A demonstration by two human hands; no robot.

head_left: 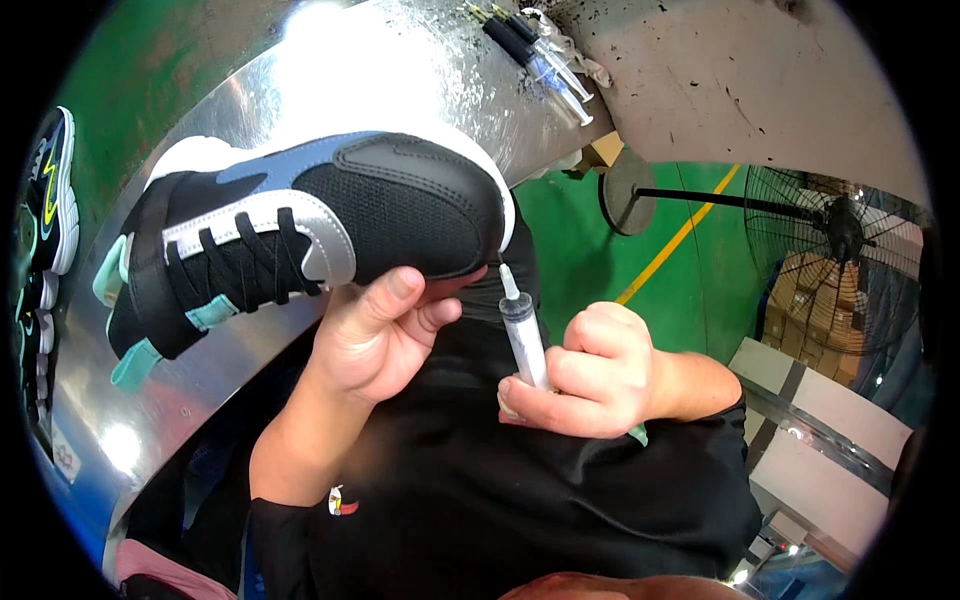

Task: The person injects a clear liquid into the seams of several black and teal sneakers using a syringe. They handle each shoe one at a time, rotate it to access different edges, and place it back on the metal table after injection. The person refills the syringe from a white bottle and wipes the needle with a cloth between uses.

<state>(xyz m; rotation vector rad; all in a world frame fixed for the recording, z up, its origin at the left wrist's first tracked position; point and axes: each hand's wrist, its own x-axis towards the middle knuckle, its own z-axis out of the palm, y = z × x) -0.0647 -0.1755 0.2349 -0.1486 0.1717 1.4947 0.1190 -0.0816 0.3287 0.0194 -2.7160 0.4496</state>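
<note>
A black sneaker (400, 205) with a white sole, blue and silver trim and mint-green tabs is held on its side, toe to the right. My left hand (372, 335) grips it near the toe, thumb on the upper; some of its fingers are hidden behind the shoe. In my right hand (600, 375), the fingers are wrapped round a clear syringe (525, 338) with whitish content. Its tip points up at the sole edge by the toe, touching it or very close. A bit of green material shows under the right fist.
Several syringes (550, 68) lie beside a crumpled cloth on the metal table (255, 100). More sneakers (55, 210) line the far left. At the right stand a black fan (835, 225) and taped boxes (820, 440) on the green floor.
</note>
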